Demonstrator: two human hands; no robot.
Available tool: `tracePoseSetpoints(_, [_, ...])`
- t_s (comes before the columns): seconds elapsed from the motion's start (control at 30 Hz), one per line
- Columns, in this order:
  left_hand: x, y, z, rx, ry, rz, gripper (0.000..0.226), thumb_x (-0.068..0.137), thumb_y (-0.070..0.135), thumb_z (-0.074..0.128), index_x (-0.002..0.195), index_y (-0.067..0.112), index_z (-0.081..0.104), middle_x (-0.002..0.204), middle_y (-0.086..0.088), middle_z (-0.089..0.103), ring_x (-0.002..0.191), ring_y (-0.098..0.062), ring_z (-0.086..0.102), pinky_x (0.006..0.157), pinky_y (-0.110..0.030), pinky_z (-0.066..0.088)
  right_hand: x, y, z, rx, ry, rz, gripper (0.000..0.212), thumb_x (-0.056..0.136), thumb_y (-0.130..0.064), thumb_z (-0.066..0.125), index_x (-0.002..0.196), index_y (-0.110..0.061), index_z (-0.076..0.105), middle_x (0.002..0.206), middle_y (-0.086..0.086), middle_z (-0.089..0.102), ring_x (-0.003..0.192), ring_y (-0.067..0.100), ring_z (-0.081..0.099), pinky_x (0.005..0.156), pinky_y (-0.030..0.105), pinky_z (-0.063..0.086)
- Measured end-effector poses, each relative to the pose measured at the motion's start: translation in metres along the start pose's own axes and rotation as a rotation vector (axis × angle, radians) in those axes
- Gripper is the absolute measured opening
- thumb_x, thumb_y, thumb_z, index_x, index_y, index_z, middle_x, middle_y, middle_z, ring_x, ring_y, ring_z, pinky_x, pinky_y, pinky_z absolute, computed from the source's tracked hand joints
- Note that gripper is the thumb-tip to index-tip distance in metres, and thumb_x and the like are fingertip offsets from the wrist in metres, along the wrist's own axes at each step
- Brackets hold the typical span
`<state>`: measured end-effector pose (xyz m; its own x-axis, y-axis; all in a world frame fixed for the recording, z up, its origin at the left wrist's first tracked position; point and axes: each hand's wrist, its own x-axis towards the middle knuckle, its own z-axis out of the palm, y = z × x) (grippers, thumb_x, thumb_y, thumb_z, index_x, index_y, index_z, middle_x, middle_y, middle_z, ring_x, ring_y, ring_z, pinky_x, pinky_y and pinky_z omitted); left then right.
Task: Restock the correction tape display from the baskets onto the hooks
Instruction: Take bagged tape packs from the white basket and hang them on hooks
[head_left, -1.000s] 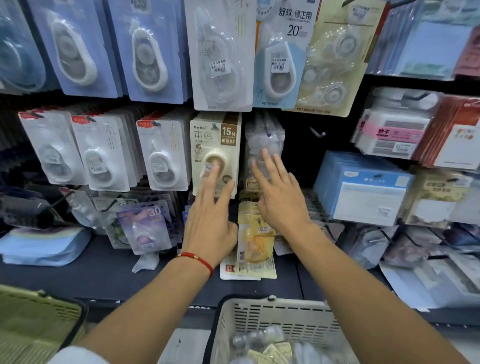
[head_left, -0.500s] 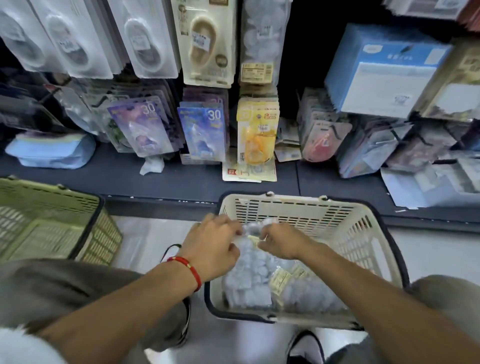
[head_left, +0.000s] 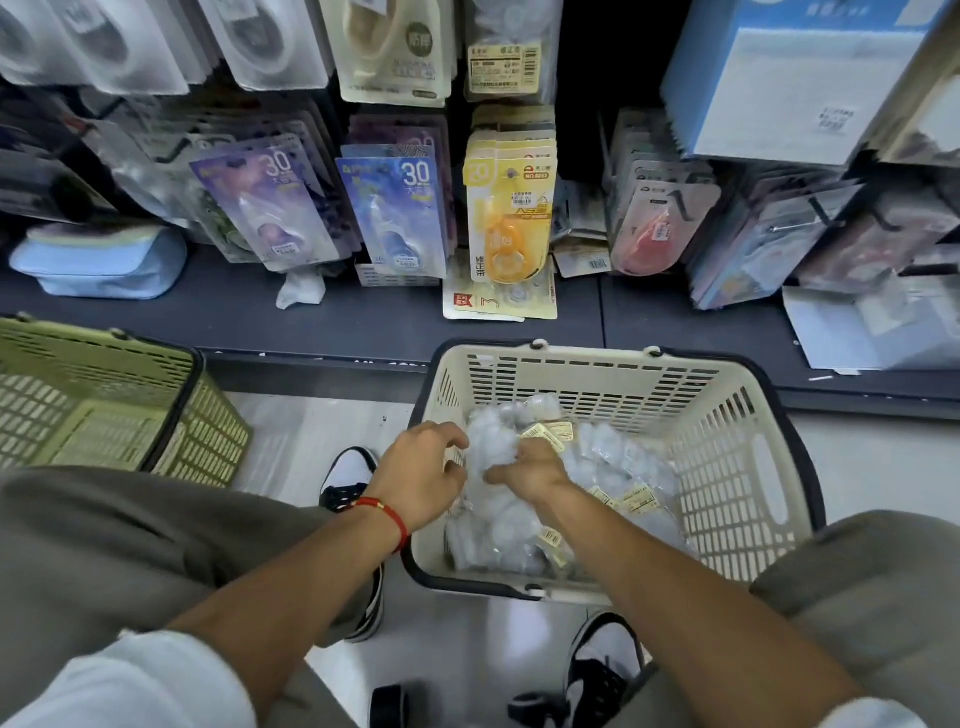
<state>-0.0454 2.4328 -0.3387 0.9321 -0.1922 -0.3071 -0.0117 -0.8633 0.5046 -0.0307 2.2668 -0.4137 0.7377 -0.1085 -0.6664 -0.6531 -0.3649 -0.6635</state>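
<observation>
A cream basket (head_left: 737, 457) with a dark rim stands on the floor in front of me, holding several clear packs of correction tape (head_left: 613, 462) with yellow labels. My left hand (head_left: 423, 475), with a red string at the wrist, and my right hand (head_left: 532, 467) are both inside the basket. Their fingers curl onto one clear pack (head_left: 491, 449) at the top of the heap, the left from the left side and the right from above. Above, a matching clear pack (head_left: 511, 57) hangs on the display hooks.
A green basket (head_left: 104, 410) stands on the floor to the left. On the dark shelf (head_left: 208, 317) and hooks hang purple and blue "30" packs (head_left: 400, 213), yellow packs (head_left: 511, 208) and pink ones (head_left: 654, 228). A blue pouch (head_left: 98, 260) lies far left. My knees and shoes flank the cream basket.
A second ago both hands were up at the hanging packs. They came down into the cream basket as my view tilted down, and now handle a clear pack there.
</observation>
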Motion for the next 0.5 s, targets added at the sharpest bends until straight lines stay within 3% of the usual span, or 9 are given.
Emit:
tracePoseSetpoints(0.1, [0.0,0.011,0.0,-0.425,-0.067,-0.171,0.057,0.101,0.037,0.066,0.153,0.025,0.048,0.15,0.0,0.055,0.137,-0.02,0.054,0.112,-0.031,0.042,-0.019,-0.018,-0.024,0.229,-0.045,-0.208,0.044,0.079,-0.005,0.088,0.117,-0.015,0.07,0.115,0.005,0.076,0.112,0.027,0.071,0.096,0.039,0.06])
tracePoseSetpoints(0.17, [-0.003,0.022,-0.001,-0.867,-0.142,-0.261,0.066,0.099,0.052,0.064,0.157,0.031,0.039,0.149,0.005,0.058,0.134,-0.017,0.059,0.11,-0.04,0.048,-0.039,-0.032,-0.032,0.262,-0.155,-0.367,0.047,0.077,-0.007,0.091,0.117,-0.023,0.073,0.115,0.002,0.075,0.103,0.018,0.072,0.087,0.029,0.062])
tracePoseSetpoints(0.27, [-0.005,0.03,-0.008,-1.147,-0.068,-0.266,0.036,0.107,0.04,0.056,0.141,0.028,0.051,0.132,-0.002,0.072,0.117,-0.024,0.072,0.092,-0.047,0.058,-0.059,-0.043,-0.042,0.271,-0.179,-0.465,0.048,0.084,-0.006,0.086,0.124,-0.029,0.074,0.115,0.0,0.072,0.098,0.008,0.067,0.09,0.028,0.06])
tracePoseSetpoints(0.4, [-0.004,0.027,-0.016,-1.396,-0.114,-0.251,0.035,0.11,0.021,0.05,0.145,0.019,0.053,0.132,-0.015,0.072,0.122,-0.042,0.067,0.104,-0.064,0.05,-0.067,-0.046,-0.052,0.247,-0.129,-0.487,0.048,0.086,-0.016,0.086,0.126,-0.038,0.072,0.124,-0.006,0.066,0.114,0.014,0.064,0.096,0.035,0.059])
tracePoseSetpoints(0.5, [-0.007,0.025,-0.023,-1.418,-0.083,-0.224,0.038,0.105,0.015,0.058,0.143,0.017,0.055,0.129,-0.016,0.073,0.118,-0.042,0.07,0.104,-0.065,0.051,-0.065,-0.047,-0.053,0.174,-0.082,-0.409,0.048,0.082,-0.028,0.09,0.124,-0.033,0.068,0.113,-0.006,0.069,0.102,0.012,0.07,0.077,0.025,0.061])
